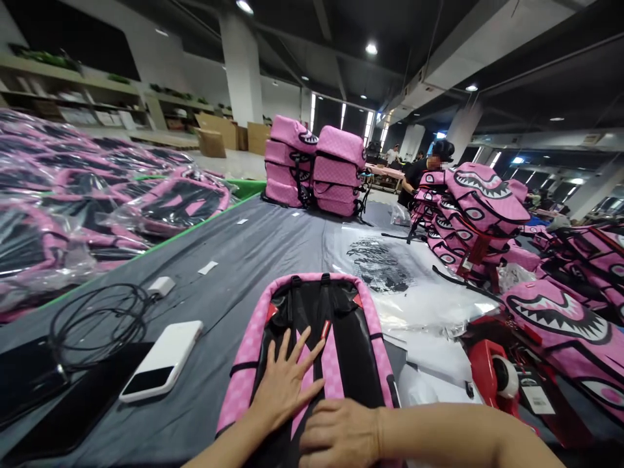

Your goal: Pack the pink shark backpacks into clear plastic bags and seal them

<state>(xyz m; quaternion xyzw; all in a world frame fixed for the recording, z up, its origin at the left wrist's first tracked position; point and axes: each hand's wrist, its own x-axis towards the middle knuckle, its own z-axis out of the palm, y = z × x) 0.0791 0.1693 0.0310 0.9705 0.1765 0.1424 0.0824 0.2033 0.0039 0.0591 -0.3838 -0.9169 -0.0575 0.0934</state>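
Note:
A pink checked backpack (pixel 332 370) with black back panels and straps lies in front of me, its back side facing up. On its middle, my left hand (pixel 287 383) rests flat with the fingers spread. My right hand (pixel 341 434) is at the lower part of the same backpack, with its fingers bent under and pressed together; what is in them, if anything, is hidden. A small red tag (pixel 326 329) sits just beyond my left fingertips.
On the left are a white power bank (pixel 163 364), black cables (pixel 100 322) and bagged backpacks (pixel 180 205). Stacked backpacks (pixel 338 169) stand at the back. Clear plastic bags (pixel 429 305), a red tape dispenser (pixel 490 374) and more backpacks (pixel 560 312) lie right. A person (pixel 414 175) stands behind.

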